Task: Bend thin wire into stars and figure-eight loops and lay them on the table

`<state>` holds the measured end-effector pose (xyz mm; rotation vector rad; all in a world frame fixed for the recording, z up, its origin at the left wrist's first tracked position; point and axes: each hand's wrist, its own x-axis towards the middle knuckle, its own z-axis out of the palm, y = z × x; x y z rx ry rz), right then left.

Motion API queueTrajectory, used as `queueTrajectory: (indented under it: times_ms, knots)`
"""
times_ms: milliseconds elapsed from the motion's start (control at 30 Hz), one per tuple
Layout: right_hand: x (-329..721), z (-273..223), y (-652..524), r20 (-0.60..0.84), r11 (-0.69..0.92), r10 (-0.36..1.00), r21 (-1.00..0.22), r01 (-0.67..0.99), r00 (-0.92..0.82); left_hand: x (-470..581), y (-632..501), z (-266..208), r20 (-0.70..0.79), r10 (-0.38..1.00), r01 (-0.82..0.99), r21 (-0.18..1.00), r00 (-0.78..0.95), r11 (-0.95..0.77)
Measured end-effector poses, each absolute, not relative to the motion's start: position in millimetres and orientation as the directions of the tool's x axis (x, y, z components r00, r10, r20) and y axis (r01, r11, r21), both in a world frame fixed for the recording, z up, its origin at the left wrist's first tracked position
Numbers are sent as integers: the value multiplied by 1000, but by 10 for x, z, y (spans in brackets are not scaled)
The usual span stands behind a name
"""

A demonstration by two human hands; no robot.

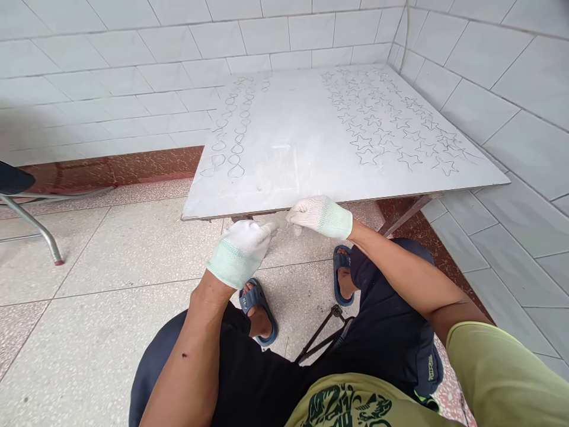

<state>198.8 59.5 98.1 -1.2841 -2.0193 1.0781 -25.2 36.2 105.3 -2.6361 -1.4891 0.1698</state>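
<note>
Both my hands wear white knitted gloves with pale green cuffs and meet just off the front edge of a white board (311, 172). My left hand (249, 240) is closed, its thumb and fingers pinched toward the right. Opposite it, my right hand (313, 213) also pinches, fingertips close to the left ones. A thin wire shows faintly between the fingertips; its shape is hard to make out. On the board's right side lie several star-shaped wire pieces (368, 142). Along its left side, several looped wire pieces (237, 145) resembling figure eights lie in columns.
White tiled walls (133, 53) border the board behind and at right. A support leg (406, 216) stands beneath its right part. A metal chair leg (40, 228) is at far left on the speckled floor (111, 267). Between my sandalled feet is a dark folding frame (322, 335).
</note>
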Motion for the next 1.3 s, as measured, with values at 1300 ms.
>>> queueTrajectory:
  times_ms: [1300]
  knots:
    - [1969,806,611,47,340,820,-842,419,-571,-120,237,1044,117,951,951,91,285,-297]
